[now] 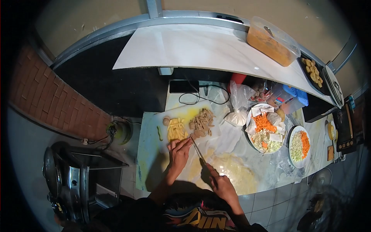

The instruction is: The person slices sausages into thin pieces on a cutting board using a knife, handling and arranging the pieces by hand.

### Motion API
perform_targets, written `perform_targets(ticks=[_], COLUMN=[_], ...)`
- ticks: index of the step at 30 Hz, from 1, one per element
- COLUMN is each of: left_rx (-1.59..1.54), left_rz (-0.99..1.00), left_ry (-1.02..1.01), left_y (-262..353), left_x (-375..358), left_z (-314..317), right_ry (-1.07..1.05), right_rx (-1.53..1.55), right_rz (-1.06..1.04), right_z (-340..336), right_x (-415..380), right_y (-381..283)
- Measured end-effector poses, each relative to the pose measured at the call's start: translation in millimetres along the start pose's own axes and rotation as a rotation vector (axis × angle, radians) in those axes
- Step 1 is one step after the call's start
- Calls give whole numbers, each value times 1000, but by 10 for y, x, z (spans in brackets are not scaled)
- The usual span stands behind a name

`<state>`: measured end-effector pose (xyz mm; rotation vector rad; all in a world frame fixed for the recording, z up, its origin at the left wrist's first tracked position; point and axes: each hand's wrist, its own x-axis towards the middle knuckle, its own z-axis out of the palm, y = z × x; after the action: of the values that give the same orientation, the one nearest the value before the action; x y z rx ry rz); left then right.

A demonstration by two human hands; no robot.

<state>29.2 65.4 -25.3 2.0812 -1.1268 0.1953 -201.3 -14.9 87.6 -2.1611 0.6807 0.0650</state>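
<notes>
My right hand (pixel 223 186) is closed around the handle of a knife (pixel 198 150), whose blade slants up and left to the front edge of a white cutting board (pixel 210 133). Beside the knife tip, my left hand (pixel 179 155) rests at the board's edge with fingers bent and drawn together. Whatever lies under those fingertips is hidden. Just beyond them are a heap of pale yellow strips (pixel 176 129) and, to its right, a heap of brownish cut pieces (pixel 203 120). A small round brown piece (pixel 166 120) sits at the yellow heap's far left.
A plate of shredded carrot and cabbage (pixel 266 145) and a second such plate (pixel 293 154) stand to the right. Near them are a bag of white powder (pixel 236 118) and blue-lidded tubs (pixel 295 96). A green chili (pixel 159 133) lies left. A shelf (pixel 185 46) overhangs the back.
</notes>
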Motion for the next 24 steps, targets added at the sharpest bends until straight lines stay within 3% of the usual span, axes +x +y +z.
perform_targets(ticks=[21,24], left_rx=[-8,-7], left_rz=[17,23], left_ry=[37,49], left_y=[-10,-1], left_x=[8,15], left_z=[4,1], right_ry=[-39,-21], right_rx=[-103,-160], right_rz=[8,-68], right_z=[50,12], right_x=[-3,-26], right_y=[-33,-46])
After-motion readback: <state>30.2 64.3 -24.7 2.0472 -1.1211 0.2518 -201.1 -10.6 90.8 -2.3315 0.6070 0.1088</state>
